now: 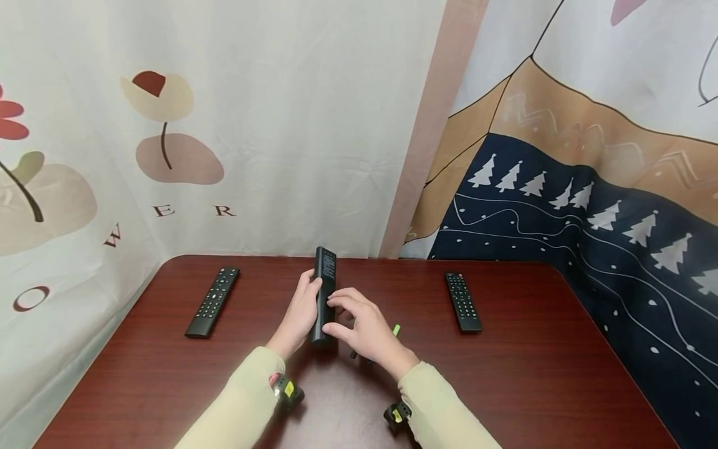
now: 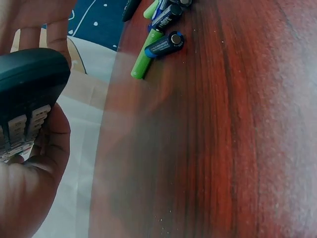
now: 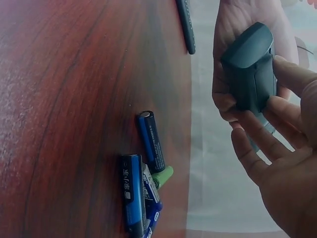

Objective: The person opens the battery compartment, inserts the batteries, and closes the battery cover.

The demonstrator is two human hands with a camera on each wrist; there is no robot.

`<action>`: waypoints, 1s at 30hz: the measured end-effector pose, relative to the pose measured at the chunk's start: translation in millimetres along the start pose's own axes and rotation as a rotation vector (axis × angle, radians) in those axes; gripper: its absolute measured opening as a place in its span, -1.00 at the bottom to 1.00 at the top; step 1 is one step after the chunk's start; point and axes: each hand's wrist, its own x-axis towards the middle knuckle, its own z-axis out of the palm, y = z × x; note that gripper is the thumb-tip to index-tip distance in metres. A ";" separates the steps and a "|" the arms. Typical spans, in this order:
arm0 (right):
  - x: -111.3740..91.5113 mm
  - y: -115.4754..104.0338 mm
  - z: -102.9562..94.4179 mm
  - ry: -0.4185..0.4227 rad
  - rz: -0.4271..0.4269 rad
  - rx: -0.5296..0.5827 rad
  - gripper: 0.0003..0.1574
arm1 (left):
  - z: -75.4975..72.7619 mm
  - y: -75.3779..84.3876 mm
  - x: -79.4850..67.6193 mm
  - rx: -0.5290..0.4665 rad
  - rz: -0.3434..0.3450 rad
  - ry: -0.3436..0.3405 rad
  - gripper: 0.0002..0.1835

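Note:
My left hand (image 1: 300,312) grips a black remote control (image 1: 324,321), holding it above the table with its back up and its far end raised. In the left wrist view, the buttons of this remote control (image 2: 34,121) show at its lower side. My right hand (image 1: 367,327) reaches in from the right. Its thumb and fingertips touch the remote's back and side, the fingers loosely bent. Below this hand, partly hidden by it in the head view, lies a small pile of blue-and-black batteries (image 3: 132,191) and green batteries (image 2: 142,64).
A second remote control (image 1: 213,304) lies buttons up at the table's left, and a third remote control (image 1: 463,302) at its right. The brown wooden table (image 1: 533,374) ends at the back against a printed curtain (image 1: 291,156).

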 end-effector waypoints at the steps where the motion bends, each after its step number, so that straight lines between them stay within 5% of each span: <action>1: 0.8 0.8 0.1 0.006 0.007 0.013 -0.53 | 0.5 0.4 0.6 -0.003 0.002 0.002 -0.49; 17: 10.3 13.9 2.4 0.119 0.116 0.211 -0.80 | 11.8 0.3 4.9 0.007 0.017 -0.019 -0.50; 30: 15.0 16.1 -0.6 0.072 0.132 0.215 -0.78 | 16.2 2.8 4.4 0.012 0.033 -0.036 -0.51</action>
